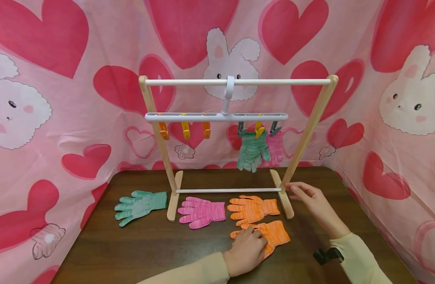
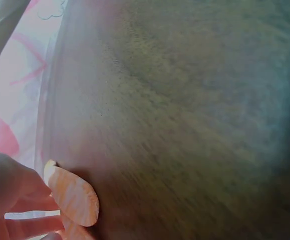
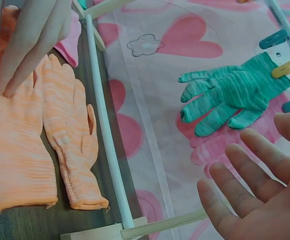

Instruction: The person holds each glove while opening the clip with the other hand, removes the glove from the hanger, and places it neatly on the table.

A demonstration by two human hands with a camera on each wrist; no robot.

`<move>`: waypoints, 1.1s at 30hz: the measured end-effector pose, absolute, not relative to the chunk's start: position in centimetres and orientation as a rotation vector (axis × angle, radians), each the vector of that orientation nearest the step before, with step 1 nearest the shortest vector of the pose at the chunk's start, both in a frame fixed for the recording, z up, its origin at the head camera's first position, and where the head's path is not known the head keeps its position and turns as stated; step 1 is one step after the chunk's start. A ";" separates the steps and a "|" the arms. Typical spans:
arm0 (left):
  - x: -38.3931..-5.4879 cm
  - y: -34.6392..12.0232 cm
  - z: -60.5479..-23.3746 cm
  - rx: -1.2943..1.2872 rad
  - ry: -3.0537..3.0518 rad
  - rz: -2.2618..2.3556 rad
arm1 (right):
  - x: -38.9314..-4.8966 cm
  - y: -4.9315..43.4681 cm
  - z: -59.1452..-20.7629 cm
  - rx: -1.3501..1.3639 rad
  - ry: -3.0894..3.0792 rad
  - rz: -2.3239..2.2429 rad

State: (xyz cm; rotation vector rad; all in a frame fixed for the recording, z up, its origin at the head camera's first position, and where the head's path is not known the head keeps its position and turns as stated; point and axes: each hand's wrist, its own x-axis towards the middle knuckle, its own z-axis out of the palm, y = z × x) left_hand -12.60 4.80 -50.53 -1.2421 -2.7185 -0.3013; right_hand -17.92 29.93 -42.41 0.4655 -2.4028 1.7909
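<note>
My left hand [image 1: 246,247] rests with straight fingers [image 3: 32,45] on the nearer orange glove [image 1: 276,232], which lies flat on the dark wooden table [image 1: 150,248]. One fingertip of that glove [image 2: 72,197] shows beside my fingers in the left wrist view. A second orange glove [image 1: 254,208] lies just behind it, next to the rack's bottom rail [image 3: 105,125]. My right hand [image 1: 306,194] is open and holds nothing. Its fingertips sit at the right foot of the wooden drying rack [image 1: 235,82]. Its bare palm [image 3: 254,200] fills the lower right of the right wrist view.
A pink glove [image 1: 203,212] and a green glove [image 1: 141,204] lie on the table to the left. A white clip hanger [image 1: 217,116] hangs from the top bar, holding a green glove [image 1: 252,152] and a pink glove [image 1: 276,148]. Pink heart cloth surrounds the table.
</note>
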 end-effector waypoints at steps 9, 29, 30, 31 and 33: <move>-12.6 5.1 -50.6 -1.233 -2.797 -0.366 | -17.8 29.8 -42.4 0.465 -2.416 1.794; -13.0 4.9 -50.7 -1.306 -2.667 -0.532 | -17.9 29.4 -42.5 0.490 -2.432 1.768; -13.1 4.8 -50.8 -1.309 -2.669 -0.551 | -17.9 29.4 -42.6 0.493 -2.431 1.767; -13.2 4.7 -50.8 -1.315 -2.666 -0.570 | -18.0 29.3 -42.6 0.497 -2.433 1.764; -13.3 4.5 -50.8 -1.322 -2.673 -0.614 | -18.0 29.3 -42.6 0.502 -2.433 1.762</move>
